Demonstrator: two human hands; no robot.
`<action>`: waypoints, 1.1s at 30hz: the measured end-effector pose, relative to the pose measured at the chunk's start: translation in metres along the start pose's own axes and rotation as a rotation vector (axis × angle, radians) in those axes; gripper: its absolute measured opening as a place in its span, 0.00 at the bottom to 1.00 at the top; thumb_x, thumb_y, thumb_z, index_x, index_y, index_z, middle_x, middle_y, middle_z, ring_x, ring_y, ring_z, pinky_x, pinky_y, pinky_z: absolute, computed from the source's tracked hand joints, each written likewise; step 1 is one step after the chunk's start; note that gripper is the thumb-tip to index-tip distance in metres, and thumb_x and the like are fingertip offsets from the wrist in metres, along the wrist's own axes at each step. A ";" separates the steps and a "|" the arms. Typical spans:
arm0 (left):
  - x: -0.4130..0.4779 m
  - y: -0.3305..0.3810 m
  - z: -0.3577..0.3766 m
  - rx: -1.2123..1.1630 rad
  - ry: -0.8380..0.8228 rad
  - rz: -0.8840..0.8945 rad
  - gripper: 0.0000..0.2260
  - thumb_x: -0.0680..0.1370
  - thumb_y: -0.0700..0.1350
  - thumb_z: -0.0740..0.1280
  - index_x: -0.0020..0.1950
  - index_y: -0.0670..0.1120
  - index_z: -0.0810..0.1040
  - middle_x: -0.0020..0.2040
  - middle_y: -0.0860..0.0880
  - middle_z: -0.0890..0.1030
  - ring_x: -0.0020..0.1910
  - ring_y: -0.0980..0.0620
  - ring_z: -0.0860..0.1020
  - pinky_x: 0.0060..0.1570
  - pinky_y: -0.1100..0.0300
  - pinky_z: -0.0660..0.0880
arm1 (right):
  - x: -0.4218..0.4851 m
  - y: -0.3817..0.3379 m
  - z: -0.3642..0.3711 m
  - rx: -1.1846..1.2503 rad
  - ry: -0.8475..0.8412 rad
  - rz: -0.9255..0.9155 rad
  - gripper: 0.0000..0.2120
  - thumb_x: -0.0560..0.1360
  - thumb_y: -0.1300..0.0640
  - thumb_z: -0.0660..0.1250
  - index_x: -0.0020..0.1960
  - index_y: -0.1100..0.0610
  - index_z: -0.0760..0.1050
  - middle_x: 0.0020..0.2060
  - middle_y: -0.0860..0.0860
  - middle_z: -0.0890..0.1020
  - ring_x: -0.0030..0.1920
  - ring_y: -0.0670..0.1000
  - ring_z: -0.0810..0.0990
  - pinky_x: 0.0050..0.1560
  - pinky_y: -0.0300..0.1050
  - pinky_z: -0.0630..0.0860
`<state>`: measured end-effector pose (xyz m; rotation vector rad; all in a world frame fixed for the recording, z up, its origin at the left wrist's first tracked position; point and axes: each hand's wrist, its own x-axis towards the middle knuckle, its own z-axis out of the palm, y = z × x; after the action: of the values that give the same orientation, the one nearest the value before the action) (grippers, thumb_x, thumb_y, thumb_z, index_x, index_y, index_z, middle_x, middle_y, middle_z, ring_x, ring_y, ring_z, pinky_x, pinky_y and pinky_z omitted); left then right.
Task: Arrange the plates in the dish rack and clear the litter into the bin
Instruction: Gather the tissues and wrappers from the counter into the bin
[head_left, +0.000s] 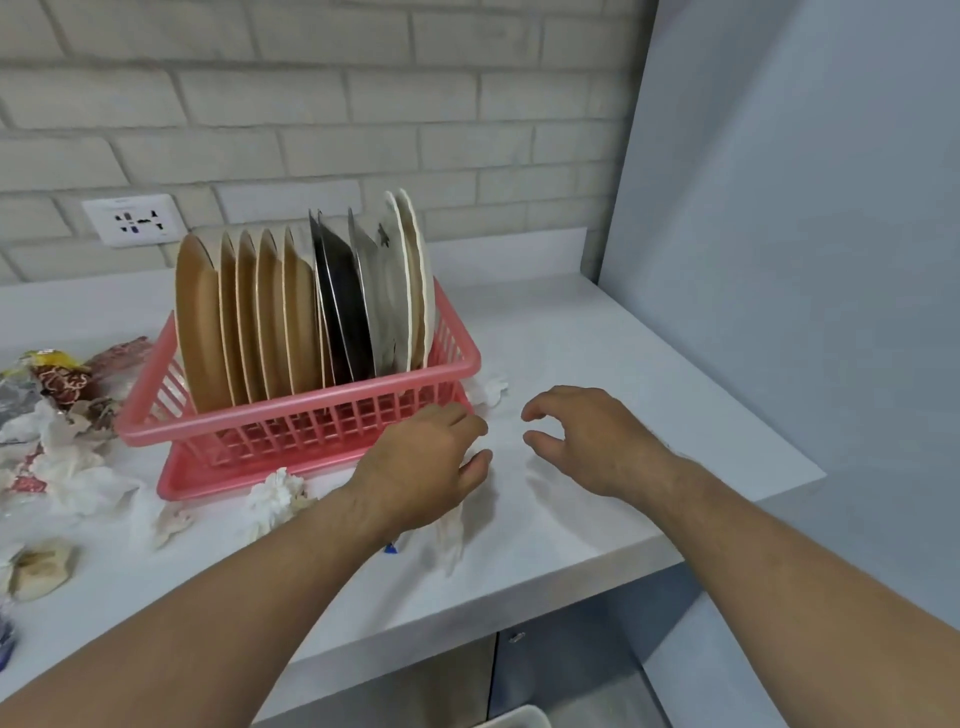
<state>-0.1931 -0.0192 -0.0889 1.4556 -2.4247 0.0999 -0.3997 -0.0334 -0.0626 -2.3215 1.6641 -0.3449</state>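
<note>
**Racked, Not Yet Cleared**

Shows plates (291, 312) upright in dish rack (311, 421) at 12 o'clock; leaves litter (78, 467) strewn over desk (571, 338) from 9 o'clock. Finds right grip (582, 441) loosely curled and empty; cannot tell whether left grip (426, 462) pinches tissue (452, 540) beneath.

I can read no words, brands or numbers anywhere in front of me. The wall socket (134, 219) has a faint line of marking along its top edge, too small and blurred to make out. The crumpled wrappers (60, 379) at the left of the bench (597, 353) show red, white and yellow print, but not a letter of it is legible. One pale plate (387, 270) in the rack (291, 423) bears a small dark mark near its rim, which I cannot read as writing.
</note>
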 end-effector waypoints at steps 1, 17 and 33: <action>0.004 -0.001 0.003 0.010 -0.005 0.000 0.16 0.79 0.55 0.59 0.63 0.50 0.75 0.57 0.53 0.78 0.55 0.52 0.75 0.50 0.58 0.74 | 0.007 0.002 0.002 -0.011 -0.015 -0.005 0.14 0.79 0.48 0.62 0.64 0.48 0.74 0.62 0.44 0.76 0.58 0.48 0.75 0.60 0.44 0.72; 0.046 -0.010 0.060 0.165 -0.204 -0.132 0.11 0.76 0.52 0.60 0.49 0.50 0.79 0.47 0.51 0.82 0.49 0.47 0.78 0.53 0.52 0.72 | 0.125 0.026 0.049 0.064 -0.154 -0.101 0.12 0.77 0.54 0.63 0.59 0.54 0.68 0.51 0.52 0.77 0.48 0.55 0.77 0.48 0.51 0.77; 0.080 0.022 0.039 0.030 -0.025 -0.239 0.14 0.78 0.39 0.61 0.62 0.47 0.75 0.54 0.49 0.80 0.50 0.47 0.79 0.47 0.54 0.76 | 0.079 0.099 0.031 0.236 -0.156 0.072 0.13 0.73 0.62 0.54 0.40 0.50 0.74 0.47 0.51 0.78 0.47 0.54 0.79 0.48 0.46 0.78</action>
<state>-0.2556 -0.0851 -0.1001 1.7565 -2.2571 0.0646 -0.4525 -0.1362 -0.1228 -2.0566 1.5380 -0.3174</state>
